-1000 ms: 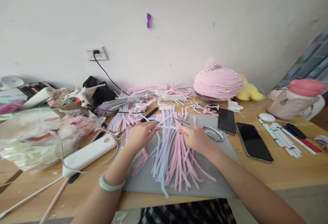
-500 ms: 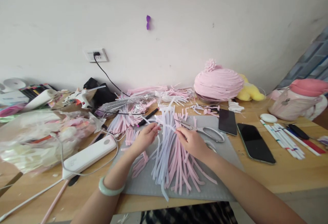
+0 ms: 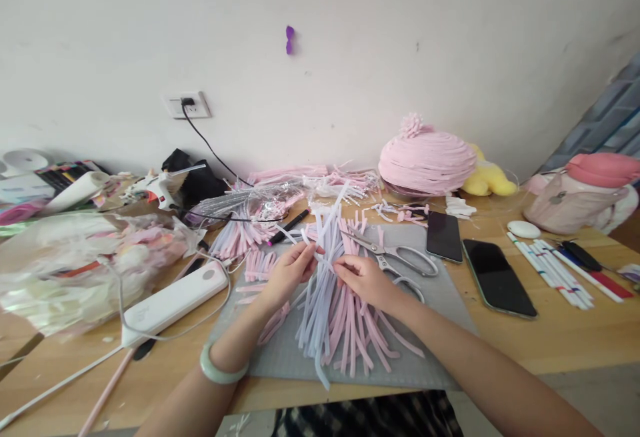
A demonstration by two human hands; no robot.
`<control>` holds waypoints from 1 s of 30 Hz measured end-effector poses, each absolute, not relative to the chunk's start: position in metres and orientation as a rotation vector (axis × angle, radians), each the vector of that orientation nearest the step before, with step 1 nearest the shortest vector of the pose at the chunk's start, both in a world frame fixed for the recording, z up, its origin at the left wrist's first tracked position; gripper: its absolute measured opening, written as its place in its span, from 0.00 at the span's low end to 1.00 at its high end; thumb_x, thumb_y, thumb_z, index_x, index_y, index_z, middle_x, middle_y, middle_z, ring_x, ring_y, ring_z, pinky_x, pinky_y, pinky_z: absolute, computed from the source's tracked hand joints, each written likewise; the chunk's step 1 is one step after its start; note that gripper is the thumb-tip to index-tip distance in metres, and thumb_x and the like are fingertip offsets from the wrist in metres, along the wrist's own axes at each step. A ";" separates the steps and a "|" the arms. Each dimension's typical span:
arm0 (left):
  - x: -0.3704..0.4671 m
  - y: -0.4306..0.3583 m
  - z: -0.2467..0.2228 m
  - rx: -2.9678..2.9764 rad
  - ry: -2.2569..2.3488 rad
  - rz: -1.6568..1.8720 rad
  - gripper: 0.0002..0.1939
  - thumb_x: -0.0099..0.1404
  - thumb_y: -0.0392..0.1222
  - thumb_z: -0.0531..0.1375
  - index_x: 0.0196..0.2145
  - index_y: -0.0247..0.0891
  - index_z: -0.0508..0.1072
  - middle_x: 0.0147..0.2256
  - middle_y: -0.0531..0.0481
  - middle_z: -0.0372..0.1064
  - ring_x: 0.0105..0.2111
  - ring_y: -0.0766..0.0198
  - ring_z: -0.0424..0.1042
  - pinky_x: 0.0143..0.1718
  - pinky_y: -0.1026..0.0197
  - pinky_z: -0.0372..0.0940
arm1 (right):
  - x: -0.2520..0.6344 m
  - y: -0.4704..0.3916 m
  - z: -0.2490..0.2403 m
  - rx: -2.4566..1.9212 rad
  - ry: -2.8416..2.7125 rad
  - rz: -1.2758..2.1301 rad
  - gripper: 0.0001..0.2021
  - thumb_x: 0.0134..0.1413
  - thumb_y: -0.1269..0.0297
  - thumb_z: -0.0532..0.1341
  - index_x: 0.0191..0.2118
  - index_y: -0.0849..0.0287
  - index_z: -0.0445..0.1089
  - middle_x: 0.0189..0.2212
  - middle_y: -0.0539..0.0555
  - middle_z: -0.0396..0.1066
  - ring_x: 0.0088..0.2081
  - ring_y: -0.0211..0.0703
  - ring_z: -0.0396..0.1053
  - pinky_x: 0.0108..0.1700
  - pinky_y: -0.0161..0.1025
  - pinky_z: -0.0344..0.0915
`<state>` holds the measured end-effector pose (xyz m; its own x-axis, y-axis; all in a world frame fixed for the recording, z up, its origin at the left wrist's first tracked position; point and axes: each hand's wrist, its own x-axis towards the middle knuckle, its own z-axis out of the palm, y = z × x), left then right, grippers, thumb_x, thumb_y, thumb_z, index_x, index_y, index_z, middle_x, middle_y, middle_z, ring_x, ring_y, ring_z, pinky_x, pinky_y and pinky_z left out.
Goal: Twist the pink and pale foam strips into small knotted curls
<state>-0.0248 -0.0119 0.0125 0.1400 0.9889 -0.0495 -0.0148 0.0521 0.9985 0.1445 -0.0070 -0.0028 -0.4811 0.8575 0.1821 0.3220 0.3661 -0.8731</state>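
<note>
In the middle of the head view, my left hand [image 3: 294, 267] pinches a pale pipe cleaner [image 3: 332, 213], part of which sticks up past the fingers. My right hand [image 3: 361, 278] is closed, fingertips together, on the same pale strand a little to the right. Beneath both hands lies a fan of pale lilac pipe cleaners [image 3: 316, 323] with pink pipe cleaners [image 3: 353, 330] beside them, spread over a grey cutting mat [image 3: 425, 350]. Scissors [image 3: 395, 257] rest just beyond my right hand, blades pointing left. Short bundled pink pieces [image 3: 261, 265] lie left of my left hand.
Two phones [image 3: 499, 279] and white markers [image 3: 550, 273] lie to the right. A pink domed piece [image 3: 426, 162] stands at the back near a pink-lidded jug [image 3: 580, 197]. On the left are a white power strip [image 3: 175, 303], its cables, a plastic bag [image 3: 90, 270] and a glue gun [image 3: 161, 190].
My hands have drawn closer together, the left moving right and the right moving slightly left. The pale strand between them now has an end standing up.
</note>
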 end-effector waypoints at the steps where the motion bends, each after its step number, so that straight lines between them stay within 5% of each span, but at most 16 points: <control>1: -0.023 -0.013 0.013 1.236 1.118 1.069 0.19 0.56 0.55 0.53 0.32 0.34 0.65 0.15 0.61 0.48 0.13 0.76 0.45 0.15 0.69 0.39 | 0.144 -0.007 -0.003 -1.016 -1.949 1.100 0.11 0.55 0.63 0.50 0.29 0.60 0.67 0.20 0.48 0.66 0.20 0.33 0.61 0.23 0.30 0.55; 11: -0.008 -0.020 0.012 1.254 1.114 1.034 0.19 0.54 0.57 0.54 0.22 0.37 0.57 0.14 0.61 0.49 0.13 0.76 0.47 0.15 0.69 0.42 | 0.142 -0.008 0.002 -0.968 -1.936 0.862 0.12 0.54 0.62 0.53 0.30 0.60 0.71 0.25 0.52 0.70 0.29 0.39 0.65 0.32 0.33 0.60; 18: -0.011 -0.020 0.012 1.153 1.000 1.061 0.15 0.57 0.52 0.54 0.32 0.39 0.55 0.15 0.62 0.55 0.11 0.78 0.42 0.14 0.71 0.37 | 0.141 -0.008 -0.002 -0.957 -1.955 0.826 0.10 0.54 0.63 0.53 0.29 0.60 0.70 0.26 0.52 0.70 0.29 0.39 0.66 0.34 0.33 0.60; 30: -0.010 -0.020 0.011 1.195 0.981 1.037 0.16 0.55 0.52 0.55 0.30 0.38 0.55 0.15 0.61 0.60 0.10 0.78 0.45 0.13 0.71 0.39 | 0.142 -0.006 -0.003 -0.990 -1.939 0.849 0.13 0.55 0.61 0.52 0.29 0.61 0.70 0.23 0.51 0.68 0.27 0.37 0.63 0.30 0.32 0.57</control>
<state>-0.0103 -0.0201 0.0113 0.2435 0.9689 -0.0447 -0.0989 0.0706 0.9926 0.1425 -0.0058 -0.0034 -0.3894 0.8572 0.3370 0.3334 0.4723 -0.8160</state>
